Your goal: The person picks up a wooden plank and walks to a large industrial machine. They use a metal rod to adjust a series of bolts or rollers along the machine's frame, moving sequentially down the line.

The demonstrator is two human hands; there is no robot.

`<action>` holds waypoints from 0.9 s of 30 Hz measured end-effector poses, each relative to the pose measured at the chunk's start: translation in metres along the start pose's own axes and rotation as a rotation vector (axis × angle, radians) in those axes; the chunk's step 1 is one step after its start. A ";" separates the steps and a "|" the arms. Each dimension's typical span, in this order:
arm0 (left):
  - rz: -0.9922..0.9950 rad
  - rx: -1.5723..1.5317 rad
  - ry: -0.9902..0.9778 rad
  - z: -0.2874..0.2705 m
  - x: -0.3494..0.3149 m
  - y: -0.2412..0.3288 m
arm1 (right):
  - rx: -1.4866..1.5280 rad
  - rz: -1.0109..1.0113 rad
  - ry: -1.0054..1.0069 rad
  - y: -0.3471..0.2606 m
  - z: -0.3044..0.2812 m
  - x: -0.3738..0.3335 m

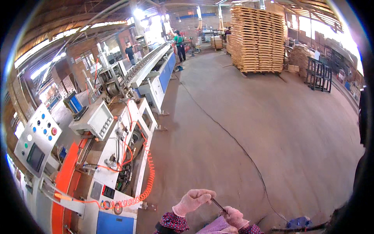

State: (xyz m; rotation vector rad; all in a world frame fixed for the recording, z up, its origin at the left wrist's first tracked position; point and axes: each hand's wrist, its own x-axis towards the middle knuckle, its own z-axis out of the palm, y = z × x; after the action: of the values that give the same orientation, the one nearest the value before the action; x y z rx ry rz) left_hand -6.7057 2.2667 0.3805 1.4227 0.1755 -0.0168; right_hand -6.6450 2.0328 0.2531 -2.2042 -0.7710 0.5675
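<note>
Near the lower edge of the head view, my left hand [194,201], in a pale pink knit glove, is closed with its fingertips at one end of a thin dark rod [218,205]. My right hand [235,217], gloved the same way, is closed around the rod's other end. The rod slants down from left to right between them; its exact kind is too small to make out. Purple fabric [214,227] shows just below my hands, and both patterned sleeves reach in from the bottom.
Left stands a long machine with a button panel [38,136], an orange coiled air hose [149,171] and a conveyor [152,62]. A black cable [230,134] crosses the floor. Stacked wooden pallets [258,41] and a black rack [318,74] stand far right. Two people [179,45] are by the conveyor.
</note>
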 end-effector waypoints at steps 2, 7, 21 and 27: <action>0.010 -0.037 -0.005 -0.025 0.036 -0.005 | -0.041 0.044 -0.064 0.000 -0.010 0.048; -0.122 -0.030 0.281 -0.088 0.122 -0.009 | 0.067 -0.071 -0.184 0.027 -0.018 0.178; 0.135 -0.575 0.714 -0.280 0.378 0.046 | 0.232 0.074 -0.633 -0.060 -0.133 0.555; 0.052 -0.636 0.631 -0.391 0.528 0.058 | 0.696 0.273 -0.560 -0.052 -0.106 0.691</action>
State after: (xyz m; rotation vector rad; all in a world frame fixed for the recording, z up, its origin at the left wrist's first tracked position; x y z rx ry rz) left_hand -6.2217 2.7093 0.3143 0.7565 0.6062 0.4949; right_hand -6.1003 2.4736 0.2492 -1.5058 -0.4311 1.3916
